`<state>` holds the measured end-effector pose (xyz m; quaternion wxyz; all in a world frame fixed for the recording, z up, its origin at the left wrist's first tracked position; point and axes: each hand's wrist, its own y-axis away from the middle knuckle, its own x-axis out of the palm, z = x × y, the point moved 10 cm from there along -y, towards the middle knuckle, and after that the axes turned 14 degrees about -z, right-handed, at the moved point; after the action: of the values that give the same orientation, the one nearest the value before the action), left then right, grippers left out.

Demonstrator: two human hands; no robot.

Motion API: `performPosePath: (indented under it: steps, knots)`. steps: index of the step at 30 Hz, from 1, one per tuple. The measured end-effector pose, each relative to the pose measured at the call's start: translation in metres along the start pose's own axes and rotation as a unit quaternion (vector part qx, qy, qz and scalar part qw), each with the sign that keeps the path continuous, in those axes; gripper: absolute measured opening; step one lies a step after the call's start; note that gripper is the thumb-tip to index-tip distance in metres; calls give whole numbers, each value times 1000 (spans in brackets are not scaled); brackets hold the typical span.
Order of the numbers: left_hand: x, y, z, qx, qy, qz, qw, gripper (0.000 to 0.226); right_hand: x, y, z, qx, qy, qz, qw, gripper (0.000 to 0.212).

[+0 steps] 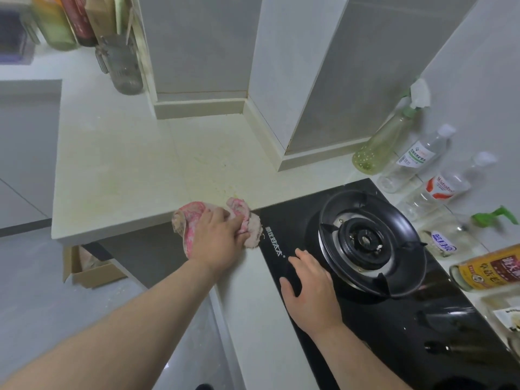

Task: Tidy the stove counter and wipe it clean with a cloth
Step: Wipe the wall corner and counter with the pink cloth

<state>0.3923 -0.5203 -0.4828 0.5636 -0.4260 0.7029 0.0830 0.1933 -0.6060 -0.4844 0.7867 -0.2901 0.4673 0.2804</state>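
While the left hand (218, 237) clamps its fingers (236, 225) on the pink cloth (188, 218) at the near edge of the desk (112, 164), the right hand (309, 288) rests on the stove (394, 333), fingers apart.

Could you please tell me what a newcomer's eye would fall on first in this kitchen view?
The pink cloth bunched in the left hand stands out, at the front edge of the pale counter just left of the black glass stove top. The right hand rests flat on that stove top beside the round burner. Yellowish smears mark the counter behind the cloth.
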Motion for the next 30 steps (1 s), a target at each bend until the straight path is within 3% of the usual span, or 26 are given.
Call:
performPosePath:
  steps: [4,8,14,21,30]
  knots:
    - [2,0,6,-16,14,-5,1000,24,-3,-8,9,-7,3,4,1000,44]
    - [2,1,10,-25,22,-6,999,30,0,-71,37,-29,-25,-17,999,42]
    - [-8,4,7,-41,81,0,996,34,35,-116,27,41,29,-5,999,51]
    - [-22,24,12,35,40,-51,997,44,41,-119,17,67,54,-33,996,40]
    - [2,-40,22,-11,83,3,996,24,44,-121,14,59,77,-51,994,37]
